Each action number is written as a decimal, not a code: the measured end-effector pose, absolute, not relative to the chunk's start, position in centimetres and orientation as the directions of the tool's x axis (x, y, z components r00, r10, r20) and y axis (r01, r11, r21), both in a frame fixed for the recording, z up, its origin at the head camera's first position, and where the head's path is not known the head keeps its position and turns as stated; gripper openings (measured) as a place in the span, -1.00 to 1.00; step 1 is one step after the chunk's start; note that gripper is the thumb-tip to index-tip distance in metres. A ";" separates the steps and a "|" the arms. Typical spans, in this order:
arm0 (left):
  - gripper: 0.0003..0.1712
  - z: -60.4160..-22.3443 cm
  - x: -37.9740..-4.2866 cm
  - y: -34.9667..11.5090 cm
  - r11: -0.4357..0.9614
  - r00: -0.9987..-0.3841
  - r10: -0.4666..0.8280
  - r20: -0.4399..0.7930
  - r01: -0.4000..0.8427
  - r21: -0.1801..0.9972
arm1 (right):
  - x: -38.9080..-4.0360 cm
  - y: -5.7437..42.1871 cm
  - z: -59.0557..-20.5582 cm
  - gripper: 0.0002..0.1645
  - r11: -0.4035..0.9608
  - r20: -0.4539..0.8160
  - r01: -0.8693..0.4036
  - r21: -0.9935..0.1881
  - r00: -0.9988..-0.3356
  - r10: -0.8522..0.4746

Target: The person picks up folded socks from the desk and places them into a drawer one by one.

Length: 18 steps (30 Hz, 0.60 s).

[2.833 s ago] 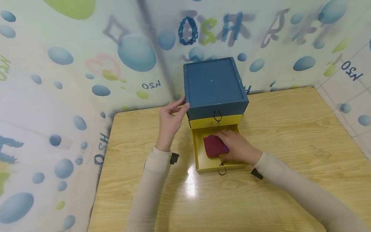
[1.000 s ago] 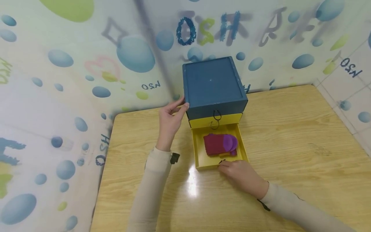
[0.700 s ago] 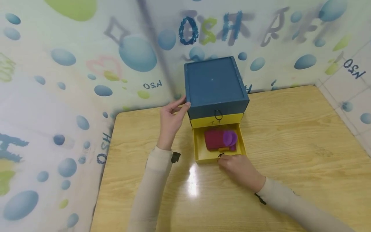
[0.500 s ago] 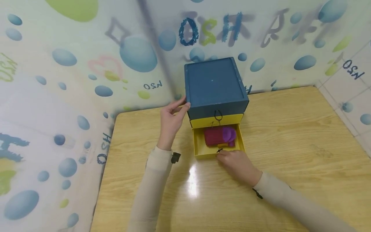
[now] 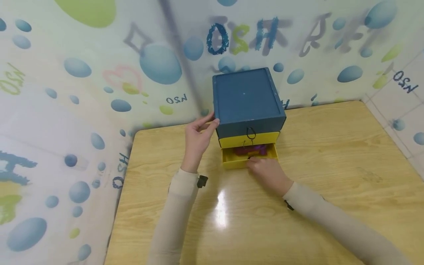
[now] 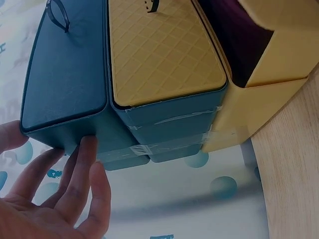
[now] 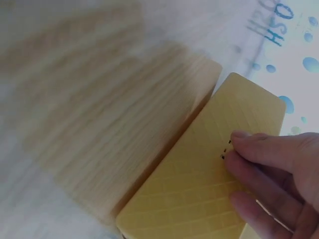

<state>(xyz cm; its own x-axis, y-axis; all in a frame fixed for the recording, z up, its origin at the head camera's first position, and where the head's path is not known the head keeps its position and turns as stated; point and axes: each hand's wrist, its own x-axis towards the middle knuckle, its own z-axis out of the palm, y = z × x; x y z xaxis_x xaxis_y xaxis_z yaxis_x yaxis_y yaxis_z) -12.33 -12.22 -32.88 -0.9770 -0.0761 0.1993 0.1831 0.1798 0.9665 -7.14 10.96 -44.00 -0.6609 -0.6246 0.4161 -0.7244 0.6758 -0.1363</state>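
Observation:
A small drawer cabinet (image 5: pixel 246 97) stands against the wall, with a blue top unit and yellow drawers below. My left hand (image 5: pixel 197 140) touches its left front corner, thumb near the top edge and fingers against the side. The bottom yellow drawer (image 5: pixel 233 164) is partly out. My right hand (image 5: pixel 269 175) pinches the small black pull (image 7: pixel 223 157) on that drawer's front between thumb and fingers. Inside lie a folded maroon cloth (image 5: pixel 241 150) and a purple object (image 5: pixel 262 148), both mostly hidden under the unit above.
The middle yellow drawer (image 5: pixel 232 141) and the blue top drawer are closed, each with a black loop (image 5: pixel 251 133) hanging in front. The wooden table (image 5: pixel 324 165) meets a wall (image 5: pixel 145 110) covered in printed bubbles and letters.
My right hand let go of the cloth in the drawer, took the black pull and pushed the bottom drawer most of the way in. The left hand stayed on the cabinet corner.

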 end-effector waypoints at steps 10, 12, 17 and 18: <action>-0.60 -32.7 -12.3 -12.0 0.176 -0.978 -0.079 0.193 0.177 0.968 | -9.2 10.8 -44.5 -0.85 0.721 0.399 -0.682 -0.120 -0.698 -0.595; -0.60 -32.7 -12.3 -12.1 0.179 -0.979 -0.079 0.189 0.172 0.969 | -9.4 10.7 -44.6 -0.86 0.725 0.398 -0.678 -0.116 -0.701 -0.592; -0.60 -32.8 -12.2 -12.1 0.187 -0.981 -0.081 0.179 0.161 0.969 | -9.9 10.5 -44.9 -0.86 0.730 0.408 -0.676 -0.105 -0.698 -0.588; -0.60 -32.8 -12.2 -12.1 0.190 -0.980 -0.081 0.181 0.164 0.968 | -10.0 10.5 -44.9 -0.86 0.730 0.409 -0.675 -0.104 -0.699 -0.587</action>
<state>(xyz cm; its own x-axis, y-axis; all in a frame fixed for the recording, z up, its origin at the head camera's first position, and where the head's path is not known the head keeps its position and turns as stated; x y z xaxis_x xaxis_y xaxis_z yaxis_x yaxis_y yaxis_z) -12.20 -12.12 -32.81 -0.9801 -0.0812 0.1814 0.1635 0.1896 0.9681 -10.03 10.47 -44.88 -0.6986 -0.5874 0.4085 -0.6751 0.7304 -0.1042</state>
